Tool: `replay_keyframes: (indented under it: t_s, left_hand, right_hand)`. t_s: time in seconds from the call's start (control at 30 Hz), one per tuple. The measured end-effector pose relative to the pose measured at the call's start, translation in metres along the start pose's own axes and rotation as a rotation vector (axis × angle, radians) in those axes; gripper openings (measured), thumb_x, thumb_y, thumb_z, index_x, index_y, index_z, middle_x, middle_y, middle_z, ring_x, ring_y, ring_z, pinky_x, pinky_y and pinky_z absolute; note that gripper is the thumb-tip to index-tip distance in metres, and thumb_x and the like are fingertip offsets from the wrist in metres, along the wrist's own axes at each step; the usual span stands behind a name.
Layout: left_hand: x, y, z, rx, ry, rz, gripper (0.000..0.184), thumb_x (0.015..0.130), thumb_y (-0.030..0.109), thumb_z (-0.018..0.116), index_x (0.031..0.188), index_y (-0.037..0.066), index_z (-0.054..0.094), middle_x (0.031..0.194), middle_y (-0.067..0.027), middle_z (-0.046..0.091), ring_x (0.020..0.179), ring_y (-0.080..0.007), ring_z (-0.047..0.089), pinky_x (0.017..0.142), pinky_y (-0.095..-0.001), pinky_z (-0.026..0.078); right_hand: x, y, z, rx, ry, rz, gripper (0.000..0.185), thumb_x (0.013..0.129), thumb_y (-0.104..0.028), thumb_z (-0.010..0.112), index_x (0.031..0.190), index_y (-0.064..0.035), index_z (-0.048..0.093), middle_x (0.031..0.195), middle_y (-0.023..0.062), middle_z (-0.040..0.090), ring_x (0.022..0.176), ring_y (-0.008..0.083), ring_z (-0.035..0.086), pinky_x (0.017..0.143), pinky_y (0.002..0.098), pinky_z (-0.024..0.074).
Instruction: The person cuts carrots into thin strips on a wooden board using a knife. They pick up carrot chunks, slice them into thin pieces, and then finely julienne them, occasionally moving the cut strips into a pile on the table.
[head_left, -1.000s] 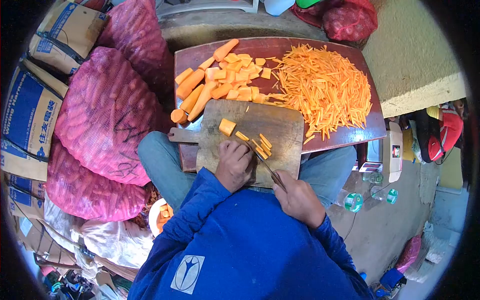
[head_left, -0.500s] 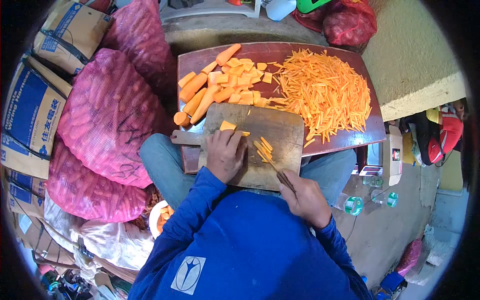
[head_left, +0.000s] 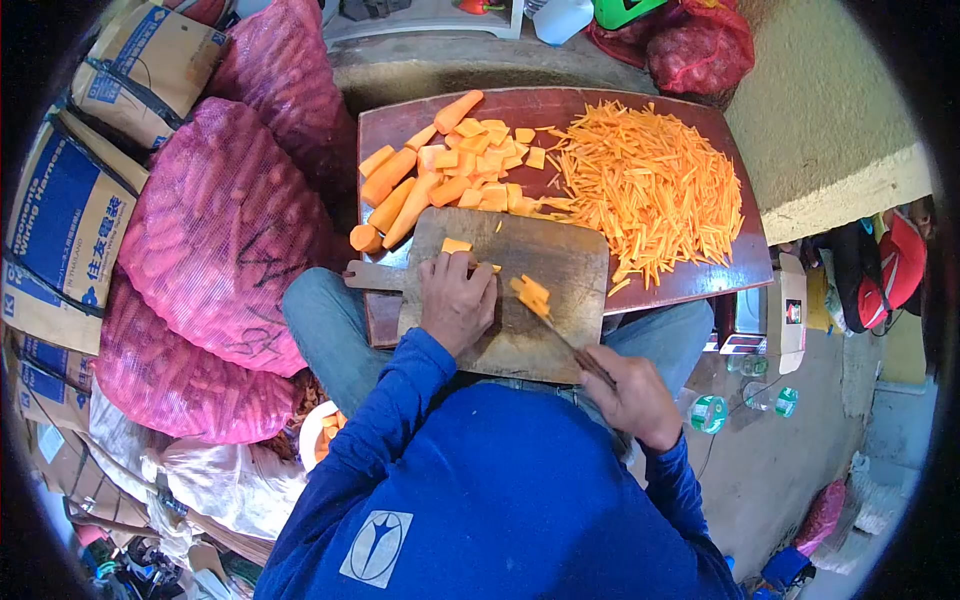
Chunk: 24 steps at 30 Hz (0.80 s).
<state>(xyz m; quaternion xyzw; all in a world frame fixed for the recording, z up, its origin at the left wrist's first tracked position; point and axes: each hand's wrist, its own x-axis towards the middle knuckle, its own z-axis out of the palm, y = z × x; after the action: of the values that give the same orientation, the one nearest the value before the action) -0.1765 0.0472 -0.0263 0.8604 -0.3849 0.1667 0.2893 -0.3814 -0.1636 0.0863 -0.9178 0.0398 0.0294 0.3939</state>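
Note:
On the wooden cutting board (head_left: 545, 245), my left hand (head_left: 458, 305) lies with bent fingers pressed down on a carrot piece (head_left: 456, 245), which shows just past the fingertips. The fingers partly cover it. My right hand (head_left: 635, 395) is wrapped around the handle of a knife (head_left: 560, 338), its blade pointing up and left over the board. Cut carrot strips (head_left: 531, 295) are bunched at the blade's far end; whether they lie on the blade or the board I cannot tell. A large heap of carrot sticks (head_left: 650, 195) sits on the table beyond the board.
Carrot chunks (head_left: 485, 150) and whole peeled carrots (head_left: 410, 210) lie on the red-brown table (head_left: 600, 97) behind the board. Pink mesh sacks (head_left: 220, 230) and cardboard boxes (head_left: 70, 230) crowd the left. A white bowl (head_left: 310, 435) holds carrot pieces; plastic bottles (head_left: 708, 412) are on the right.
My right hand and the knife have shifted slightly right and down. The carrot strips by the blade are now bunched closer together. My left hand has barely moved.

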Motion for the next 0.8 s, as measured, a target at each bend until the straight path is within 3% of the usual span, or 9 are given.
replay_keyframes:
  t_s: [0.23, 0.3, 0.4, 0.63, 0.8]
  left_hand:
    - [-0.008, -0.003, -0.009, -0.239, -0.033, -0.004, 0.017, 0.082, 0.009, 0.082, 0.097, 0.008, 0.074, 0.104, -0.0084, 0.066, 0.101, -0.0305, 0.061, 0.09, -0.0473, 0.041]
    - [-0.013, -0.004, -0.007, -0.365, -0.075, 0.077, 0.021, 0.081, 0.007, 0.083, 0.1, 0.007, 0.076, 0.108, -0.0088, 0.068, 0.104, -0.0308, 0.062, 0.091, -0.047, 0.042]
    - [-0.018, 0.0, -0.005, -0.41, -0.048, 0.035, 0.021, 0.08, 0.007, 0.084, 0.1, 0.006, 0.076, 0.109, -0.0092, 0.068, 0.105, -0.0314, 0.063, 0.091, -0.0468, 0.043]
    - [-0.016, 0.004, -0.013, -0.273, -0.097, 0.105, 0.024, 0.08, 0.01, 0.083, 0.102, 0.004, 0.075, 0.103, -0.009, 0.065, 0.099, -0.0317, 0.061, 0.089, -0.047, 0.043]
    - [-0.018, 0.004, -0.011, -0.143, -0.167, 0.143, 0.028, 0.078, 0.012, 0.081, 0.104, 0.005, 0.076, 0.102, -0.0076, 0.064, 0.098, -0.0312, 0.059, 0.091, -0.0486, 0.042]
  right_hand:
    - [0.025, -0.001, 0.005, 0.053, 0.062, 0.06, 0.024, 0.101, -0.013, 0.068, 0.119, 0.0019, 0.068, 0.083, 0.0263, 0.067, 0.075, 0.0475, 0.069, 0.067, 0.0486, 0.054]
    - [0.032, -0.001, 0.008, 0.065, 0.019, 0.031, 0.029, 0.101, -0.018, 0.069, 0.125, -0.0026, 0.067, 0.091, 0.0284, 0.072, 0.084, 0.0508, 0.071, 0.072, 0.056, 0.0564]
    - [0.038, -0.009, 0.008, 0.055, -0.053, 0.044, 0.03, 0.101, -0.019, 0.068, 0.126, -0.0026, 0.066, 0.093, 0.0285, 0.073, 0.086, 0.0508, 0.071, 0.073, 0.0564, 0.057]
    - [0.03, -0.016, 0.006, 0.065, -0.053, 0.012, 0.029, 0.102, -0.02, 0.066, 0.126, -0.0035, 0.066, 0.097, 0.0278, 0.074, 0.089, 0.0502, 0.072, 0.075, 0.0575, 0.0576]
    - [0.036, -0.01, 0.03, -0.08, -0.074, -0.002, 0.033, 0.103, -0.023, 0.067, 0.13, -0.0045, 0.058, 0.092, 0.0274, 0.074, 0.086, 0.0484, 0.073, 0.07, 0.0595, 0.0563]
